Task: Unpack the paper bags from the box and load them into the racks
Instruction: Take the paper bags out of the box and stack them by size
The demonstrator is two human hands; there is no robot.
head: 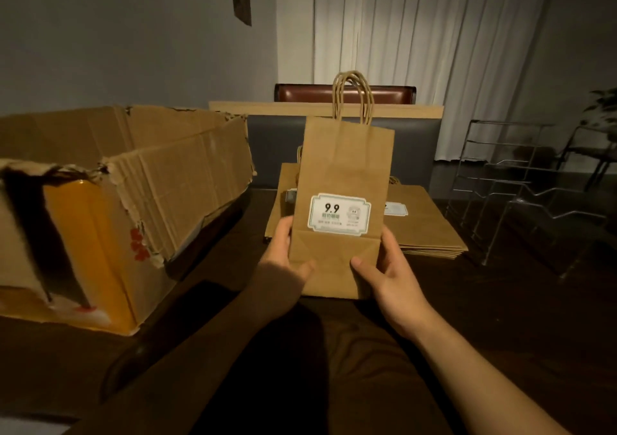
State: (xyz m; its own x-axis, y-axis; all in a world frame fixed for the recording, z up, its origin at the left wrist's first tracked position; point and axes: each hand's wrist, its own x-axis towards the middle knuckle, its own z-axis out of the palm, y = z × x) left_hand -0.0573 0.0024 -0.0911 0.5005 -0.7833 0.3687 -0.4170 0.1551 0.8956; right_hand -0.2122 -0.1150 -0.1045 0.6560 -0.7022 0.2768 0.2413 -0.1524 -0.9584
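- A flat brown paper bag [340, 207] stood upright in the middle of the view, with its long axis vertical. Its twisted paper handles [352, 97] pointed up and its folded bottom was down, near the person.
- A white label [339, 213] with "9.9" printed on it faced the camera, on the lower half of the bag.
- The left hand [283, 257] held the lower left edge of the bag; the grip was clamped on it, with the thumb on the front and the other fingers hidden behind the paper.
- The right hand [390, 267] held the lower right edge in the same way, with the thumb pressed on the folded bottom.
- Behind the bag, a stack of flat bags [424, 231] lay on the dark counter [500, 301], with their long sides running away from the person.
- An open cardboard box [110, 200], torn at the rim, stood on the counter to the left, well apart from the held bag.
- Metal wire racks [521, 187] stood on the right side of the counter, just beside the stack.
- A white curtain [417, 50] hung in the background.
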